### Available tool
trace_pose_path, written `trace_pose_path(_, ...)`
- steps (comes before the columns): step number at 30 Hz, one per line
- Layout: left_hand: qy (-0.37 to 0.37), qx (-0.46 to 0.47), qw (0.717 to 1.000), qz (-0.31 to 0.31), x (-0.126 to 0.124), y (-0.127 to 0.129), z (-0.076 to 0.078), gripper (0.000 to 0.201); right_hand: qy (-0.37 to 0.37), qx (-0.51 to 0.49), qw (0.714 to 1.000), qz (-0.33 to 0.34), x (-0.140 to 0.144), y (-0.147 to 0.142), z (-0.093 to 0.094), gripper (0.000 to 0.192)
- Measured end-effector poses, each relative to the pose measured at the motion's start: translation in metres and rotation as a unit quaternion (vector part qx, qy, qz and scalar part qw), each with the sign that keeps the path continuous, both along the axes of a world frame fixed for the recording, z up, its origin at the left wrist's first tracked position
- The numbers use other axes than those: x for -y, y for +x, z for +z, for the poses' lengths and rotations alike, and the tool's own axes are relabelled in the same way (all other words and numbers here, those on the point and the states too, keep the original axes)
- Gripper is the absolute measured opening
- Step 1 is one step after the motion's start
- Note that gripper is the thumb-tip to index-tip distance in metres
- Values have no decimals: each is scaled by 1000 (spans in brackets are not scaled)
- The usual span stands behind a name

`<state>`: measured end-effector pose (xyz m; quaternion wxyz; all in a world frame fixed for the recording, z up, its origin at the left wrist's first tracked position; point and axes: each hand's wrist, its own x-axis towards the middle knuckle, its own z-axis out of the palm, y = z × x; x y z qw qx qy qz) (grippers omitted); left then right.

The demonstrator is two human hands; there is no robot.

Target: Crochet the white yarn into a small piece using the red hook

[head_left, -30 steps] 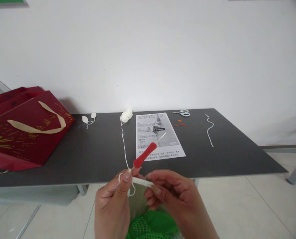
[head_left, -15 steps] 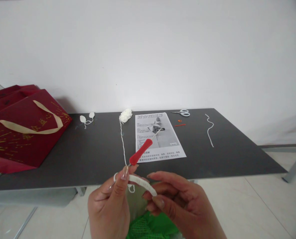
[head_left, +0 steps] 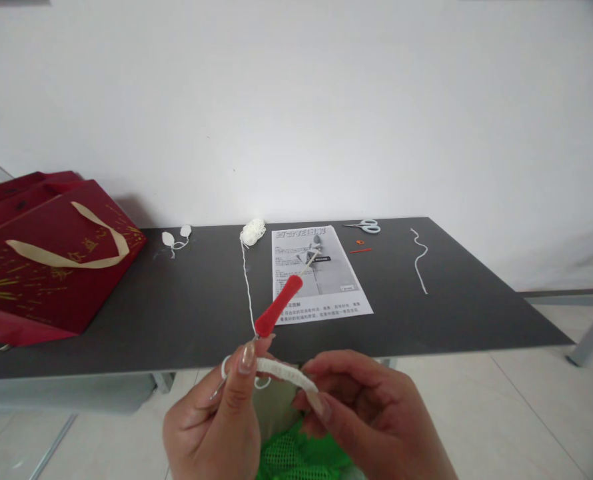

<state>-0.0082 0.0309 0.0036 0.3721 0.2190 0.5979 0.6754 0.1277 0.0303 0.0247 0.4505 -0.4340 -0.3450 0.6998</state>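
Two hands at work in front of the near edge of the tabletop [head_left: 186, 313], head view only. Left hand [head_left: 216, 427] closed on a crochet hook [head_left: 275, 308], red handle slanting up and away over the near edge, metal shaft pinched between thumb and forefinger, tip hidden behind the fingers. Right hand [head_left: 371, 420] closed on the far end of a narrow white crocheted strip [head_left: 289, 375], stretched level between the two hands. Working yarn [head_left: 247, 287] running from the strip across the tabletop to a small white yarn ball [head_left: 253, 231] at the far edge.

Elsewhere on the tabletop: printed instruction sheet [head_left: 319, 273] at centre; scissors [head_left: 366, 227] near the far edge, right of the sheet; loose yarn length [head_left: 420, 260] toward the right edge; two small white crocheted pieces [head_left: 175, 237] by the far edge, left of the ball; red gift bag [head_left: 46, 257] at the left end. Green mesh [head_left: 301, 460] below the hands, off the table.

Step judged in hand: adding stitches along the strip. Next move judged to need the hook tip entered into a stitch at the left end, yarn kept taut and caught.
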Motion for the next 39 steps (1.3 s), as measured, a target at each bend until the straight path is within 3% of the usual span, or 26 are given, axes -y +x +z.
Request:
trace_pose_path(7,0,21,1000,-10,2,4,1,29,3,-2,1000,11,-1,-2,1,28)
trace_pose_path(15,27,79,994,-77,3,7,6,22,-3,-25,1000,8,-1,-5,0,26)
trace_pose_path(23,113,81,981,-137,-4,6,9,9,0,-50,999,16,-1,-4,2,24)
trace_pose_path(39,86,96,979,-155,-2,9,8,12,-9,-60,998,24,-2,-3,1,22)
